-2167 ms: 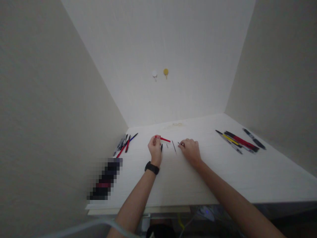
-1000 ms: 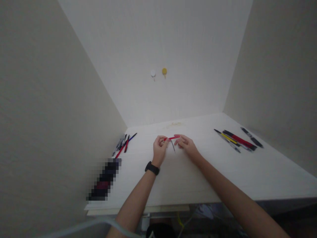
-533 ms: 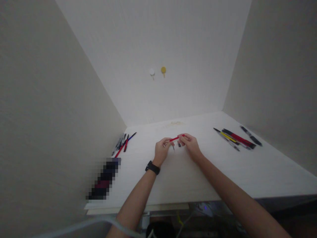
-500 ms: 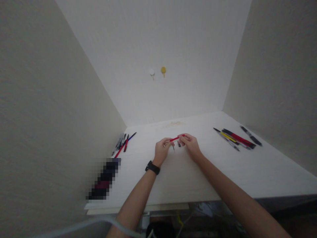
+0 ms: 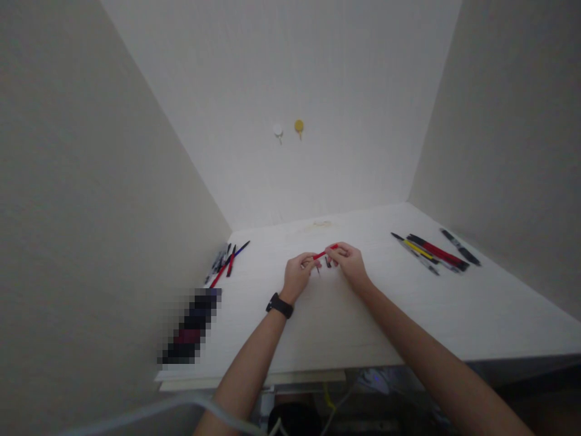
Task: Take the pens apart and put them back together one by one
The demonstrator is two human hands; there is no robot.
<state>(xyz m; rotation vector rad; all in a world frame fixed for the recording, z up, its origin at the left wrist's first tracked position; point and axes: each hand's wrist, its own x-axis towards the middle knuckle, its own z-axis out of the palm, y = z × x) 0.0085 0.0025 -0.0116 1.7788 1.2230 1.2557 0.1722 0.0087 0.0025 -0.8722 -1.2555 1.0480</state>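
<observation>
Between both hands, above the middle of the white table, is a slim red pen [image 5: 320, 254], tilted slightly up to the right. My left hand [image 5: 298, 276], with a black watch on the wrist, is closed on its left end. The fingers of my right hand [image 5: 350, 264] pinch its right end. A small dark piece [image 5: 328, 262] shows below the right fingers, and a thin dark tip [image 5: 318, 271] pokes out by the left fingers. Whether these are held or lie on the table, I cannot tell.
Several pens [image 5: 230, 260] lie in a pile at the table's left, beside a pixelated dark patch [image 5: 195, 327]. More pens, including a yellow pen [image 5: 420, 249] and a black marker [image 5: 459, 246], lie to the right. Walls enclose the white table [image 5: 336, 327]; a pale cable [image 5: 181, 401] crosses the front.
The red pen has shifted very slightly in the fingers. Both hands stay in nearly the same place, still on it.
</observation>
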